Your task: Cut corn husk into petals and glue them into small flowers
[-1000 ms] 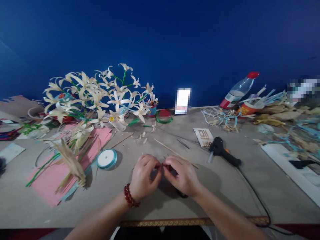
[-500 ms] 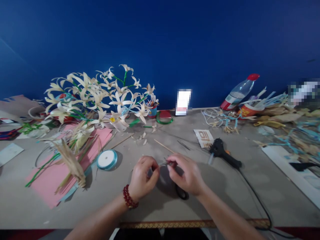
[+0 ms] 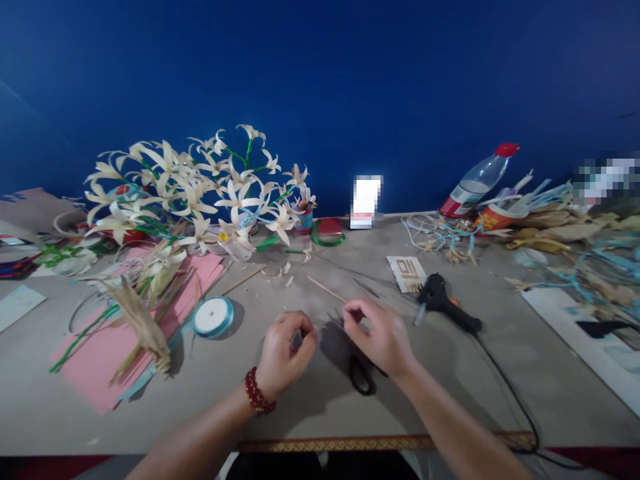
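My left hand (image 3: 286, 348), with a red bead bracelet (image 3: 259, 392) at the wrist, is raised over the table's middle, thumb and fingertips pinched together. A tiny pale bit seems to show at its fingertips, too small to name. To its right, my right hand (image 3: 381, 335) also has thumb and forefinger pressed together; what they hold, if anything, I cannot make out. Black-handled scissors (image 3: 362, 380) lie under the right hand, partly covered by it. A thin wooden stick (image 3: 325, 289) lies just beyond the hands. Left of them sits a spool of light-blue ribbon (image 3: 214, 317).
White flowers (image 3: 195, 193) on green stems stand at the back left, behind pink paper (image 3: 85, 373) with dried husks (image 3: 143, 323). On the right lie a black glue gun (image 3: 447, 303) with its cord, a patterned card (image 3: 405, 274), a tilted bottle (image 3: 473, 183) and a white board (image 3: 580, 347).
My right hand has shifted slightly right and up, away from the left hand, uncovering more of the scissors. My left hand stays nearly in place, still pinched.
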A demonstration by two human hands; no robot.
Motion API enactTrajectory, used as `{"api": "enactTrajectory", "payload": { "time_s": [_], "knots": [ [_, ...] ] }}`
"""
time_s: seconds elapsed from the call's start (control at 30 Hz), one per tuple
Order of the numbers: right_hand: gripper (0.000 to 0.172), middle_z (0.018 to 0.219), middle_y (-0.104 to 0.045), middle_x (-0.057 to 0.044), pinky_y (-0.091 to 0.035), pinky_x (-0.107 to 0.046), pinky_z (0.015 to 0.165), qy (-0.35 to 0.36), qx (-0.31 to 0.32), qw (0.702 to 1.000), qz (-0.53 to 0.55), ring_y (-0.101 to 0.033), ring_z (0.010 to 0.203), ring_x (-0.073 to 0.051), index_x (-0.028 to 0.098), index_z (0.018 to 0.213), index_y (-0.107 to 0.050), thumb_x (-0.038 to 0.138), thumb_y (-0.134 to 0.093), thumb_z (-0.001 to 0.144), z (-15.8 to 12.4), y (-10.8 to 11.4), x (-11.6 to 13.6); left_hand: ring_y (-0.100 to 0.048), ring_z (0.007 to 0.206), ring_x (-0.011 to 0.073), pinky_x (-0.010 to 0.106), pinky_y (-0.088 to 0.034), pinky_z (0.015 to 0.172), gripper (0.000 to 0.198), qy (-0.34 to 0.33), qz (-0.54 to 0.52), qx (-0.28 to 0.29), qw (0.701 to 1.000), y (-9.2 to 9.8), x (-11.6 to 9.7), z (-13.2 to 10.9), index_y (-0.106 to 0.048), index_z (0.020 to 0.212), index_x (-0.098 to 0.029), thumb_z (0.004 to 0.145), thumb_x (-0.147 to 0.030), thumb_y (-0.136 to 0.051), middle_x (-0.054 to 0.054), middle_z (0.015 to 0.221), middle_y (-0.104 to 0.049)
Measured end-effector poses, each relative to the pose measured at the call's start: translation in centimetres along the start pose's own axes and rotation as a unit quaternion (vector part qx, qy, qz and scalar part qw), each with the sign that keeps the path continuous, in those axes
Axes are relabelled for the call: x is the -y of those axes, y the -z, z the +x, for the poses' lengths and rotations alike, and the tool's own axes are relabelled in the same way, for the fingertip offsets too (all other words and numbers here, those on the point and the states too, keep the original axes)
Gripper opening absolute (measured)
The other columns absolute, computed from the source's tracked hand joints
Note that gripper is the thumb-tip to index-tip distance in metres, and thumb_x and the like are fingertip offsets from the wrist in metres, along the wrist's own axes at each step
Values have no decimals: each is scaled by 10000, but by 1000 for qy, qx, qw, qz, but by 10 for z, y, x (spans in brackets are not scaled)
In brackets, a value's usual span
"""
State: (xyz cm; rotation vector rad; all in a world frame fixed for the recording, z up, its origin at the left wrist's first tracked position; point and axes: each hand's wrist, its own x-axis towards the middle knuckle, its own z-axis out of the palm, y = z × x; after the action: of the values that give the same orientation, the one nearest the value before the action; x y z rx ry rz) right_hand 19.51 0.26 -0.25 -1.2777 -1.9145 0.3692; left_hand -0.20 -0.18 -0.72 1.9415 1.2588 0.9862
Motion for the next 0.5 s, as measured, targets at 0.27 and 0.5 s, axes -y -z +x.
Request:
{"api": "enactTrajectory", "payload": {
  "time_s": [0.27, 0.5],
  "knots": [
    [51, 708, -617, -6, -422, -249, 609, 28, 85, 996, 4, -582, 654, -162, 213, 797, -556, 191, -547, 842, -5, -17, 13, -527, 684, 177, 284, -398, 664, 123, -6, 13, 8, 1000, -3, 0, -1, -515, 679, -201, 786, -141, -523, 16, 666, -574],
    [115, 681, -595, -11, -403, -267, 622, 30, 21, 997, -63, -561, 637, -167, 214, 764, -545, 175, -498, 861, -1, -1, 1, -528, 674, 174, 278, -399, 653, 134, 10, 21, 7, 1000, -3, -1, 1, -514, 669, -201, 780, -126, -525, 10, 650, -570]
  ]
}}
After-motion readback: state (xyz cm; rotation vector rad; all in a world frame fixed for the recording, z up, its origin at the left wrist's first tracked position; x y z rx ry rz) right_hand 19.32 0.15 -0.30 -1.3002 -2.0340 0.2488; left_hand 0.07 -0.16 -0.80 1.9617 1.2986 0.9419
